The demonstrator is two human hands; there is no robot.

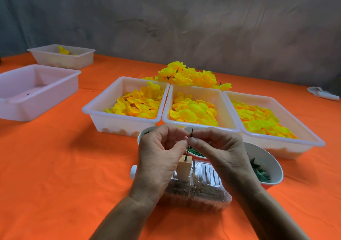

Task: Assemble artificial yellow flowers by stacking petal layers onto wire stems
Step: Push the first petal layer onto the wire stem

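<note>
both hands (186, 147) pinch wire stem (191, 133) upright.

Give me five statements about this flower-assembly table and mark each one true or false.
1. Both hands, the left hand and the right hand, pinch the thin green stem. True.
2. The stem stands in a small wooden block. True.
3. Petals fill all five white trays. False: the three trays in front of the person hold yellow petals, but the near left tray shows none.
4. The finished yellow flowers lie piled behind the three petal trays. True.
5. The table covering is blue. False: it is orange.
</note>
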